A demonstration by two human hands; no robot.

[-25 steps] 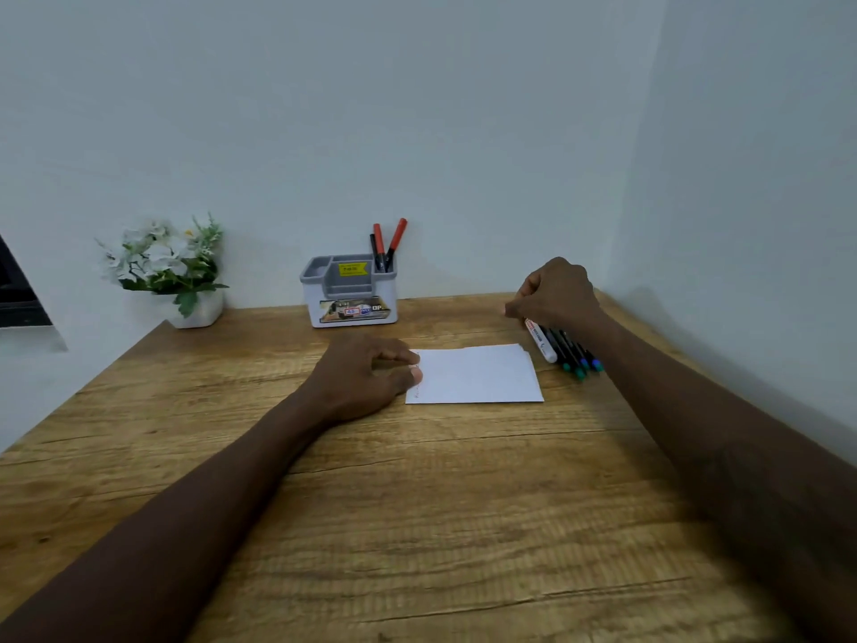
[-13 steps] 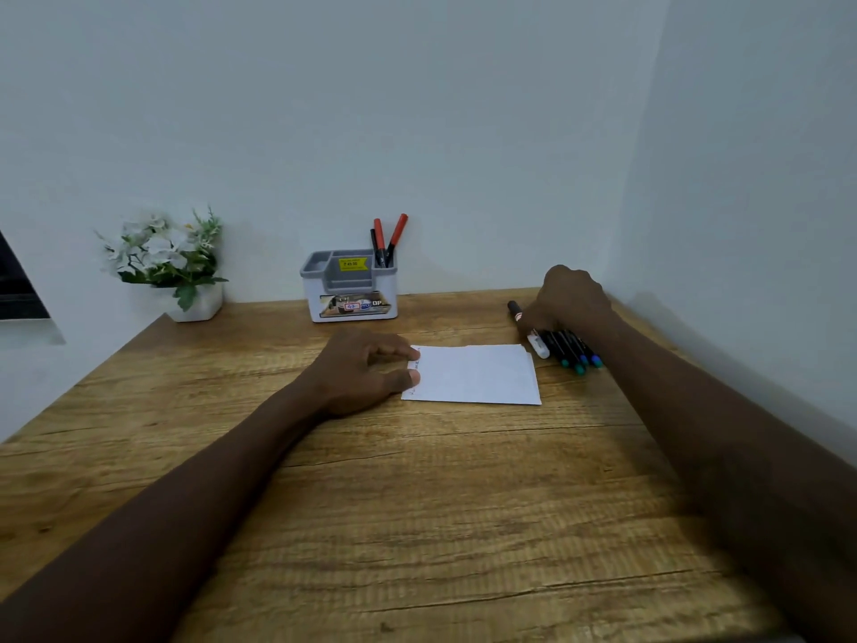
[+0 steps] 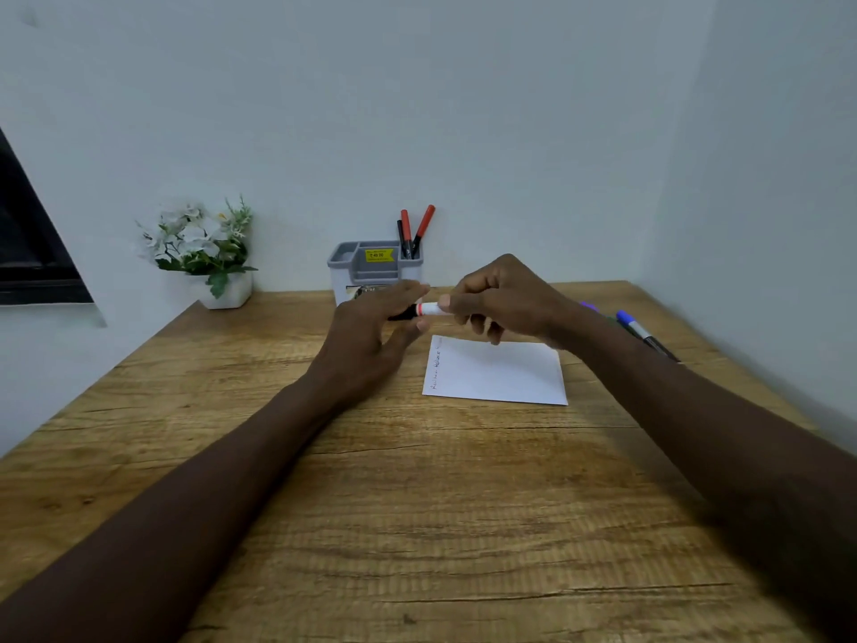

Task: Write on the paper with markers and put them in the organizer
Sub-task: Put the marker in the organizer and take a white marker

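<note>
You are gripping the white marker (image 3: 431, 309) in your right hand (image 3: 505, 299), fingers curling round its barrel, above the far edge of the paper (image 3: 496, 373). Its long axis is running left-right, with the black cap pointing into your left hand (image 3: 371, 331). I cannot tell whether those fingers are pinching it.

Soft, rather dim light is laying faint shadows on the worktop (image 3: 417, 512) beside the right forearm (image 3: 686, 401). Wide-angle distortion is bending the walls (image 3: 463, 109) at the edges. Blur is smearing the left hand (image 3: 366, 338) and the far-right markers (image 3: 642, 332).
</note>
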